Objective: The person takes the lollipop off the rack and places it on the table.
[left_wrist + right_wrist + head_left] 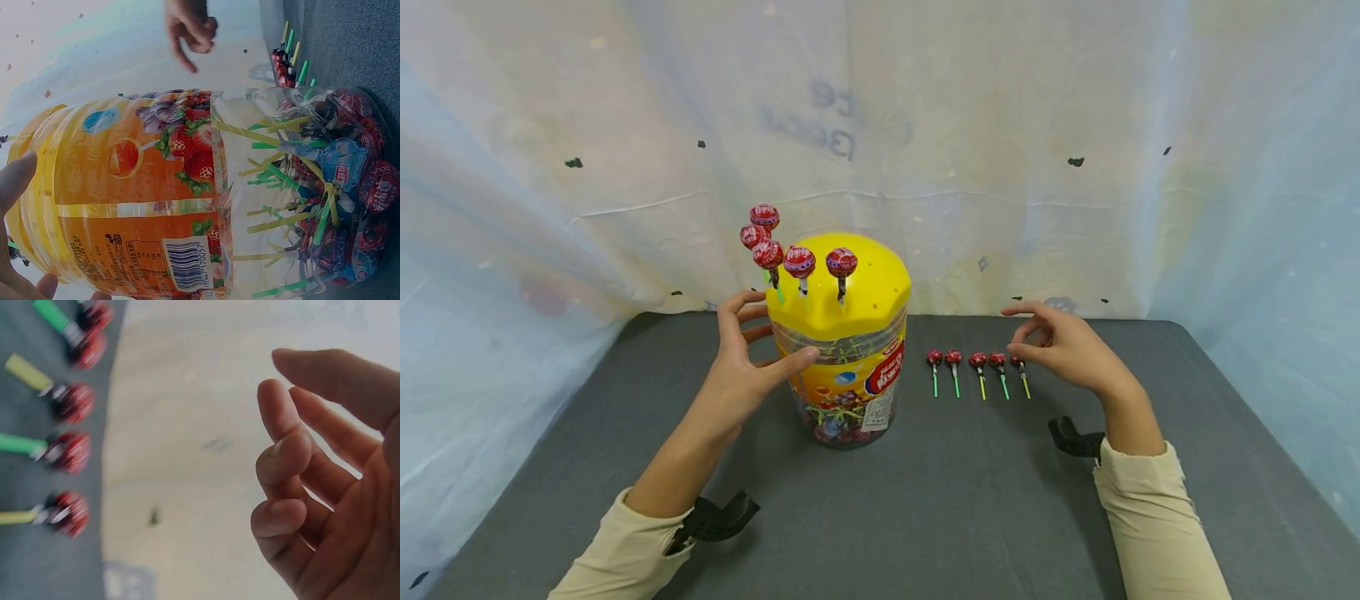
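A large clear candy jar (844, 392) with a yellow lid (876, 287) stands upright on the table. Several red-wrapped lollipops (842, 263) stick up from the lid's left and front, heads upward. My left hand (741, 362) holds the jar's upper left side, thumb at the front and fingers around the side. Over the table to the right, my right hand (1067, 346) hovers with loosely bent fingers and nothing in them. Just below its fingertips, a row of lollipops (977, 360) lies on the table. In the right wrist view the palm and fingers (284, 462) are bare.
Through the jar's clear lower part, more wrapped lollipops (350, 165) and green and yellow sticks show. The dark grey table (917, 517) ends at a pale plastic sheet (985, 167) behind. Black straps (718, 518) sit at both wrists.
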Available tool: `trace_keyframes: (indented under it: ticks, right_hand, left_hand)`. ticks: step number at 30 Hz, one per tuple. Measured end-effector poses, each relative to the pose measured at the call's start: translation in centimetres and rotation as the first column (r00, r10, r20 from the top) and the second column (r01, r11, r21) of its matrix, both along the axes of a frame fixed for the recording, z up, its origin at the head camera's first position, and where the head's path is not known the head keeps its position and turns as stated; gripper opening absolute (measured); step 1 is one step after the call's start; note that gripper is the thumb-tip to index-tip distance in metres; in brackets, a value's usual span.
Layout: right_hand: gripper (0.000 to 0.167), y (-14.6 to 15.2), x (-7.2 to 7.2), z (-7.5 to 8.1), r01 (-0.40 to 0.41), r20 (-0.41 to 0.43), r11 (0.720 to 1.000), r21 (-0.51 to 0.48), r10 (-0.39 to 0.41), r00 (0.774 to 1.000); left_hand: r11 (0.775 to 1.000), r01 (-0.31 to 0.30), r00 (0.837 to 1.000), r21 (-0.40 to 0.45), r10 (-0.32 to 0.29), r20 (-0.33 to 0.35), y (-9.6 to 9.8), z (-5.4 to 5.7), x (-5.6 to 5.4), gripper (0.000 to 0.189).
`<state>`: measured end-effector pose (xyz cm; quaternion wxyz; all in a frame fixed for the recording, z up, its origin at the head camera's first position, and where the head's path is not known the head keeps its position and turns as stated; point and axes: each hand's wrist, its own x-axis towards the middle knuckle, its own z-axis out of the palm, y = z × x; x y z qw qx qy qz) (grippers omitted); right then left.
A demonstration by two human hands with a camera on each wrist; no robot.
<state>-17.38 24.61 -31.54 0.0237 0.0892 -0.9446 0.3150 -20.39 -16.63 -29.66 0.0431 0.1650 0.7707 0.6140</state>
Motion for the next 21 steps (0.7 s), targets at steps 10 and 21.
trace_keyframes:
  ticks: [10, 21]
  right_hand:
    - [0.049, -4.8, 1.9, 3.0, -0.169, -0.146, 0.985, -0.035, 0.162, 0.976]
    - [0.069, -9.9, 3.1, 3.5, -0.309, -0.149, 0.950, -0.053, 0.298, 0.943]
  left_hand:
    - [1.000, -0.013, 1.000, 0.020, 0.013, 0.016, -0.1, 0.0, -0.1, 0.088]
    - [0.996, 0.058, 0.998, 0.063, -0.058, -0.011, -0.3, -0.5, -0.9, 0.094]
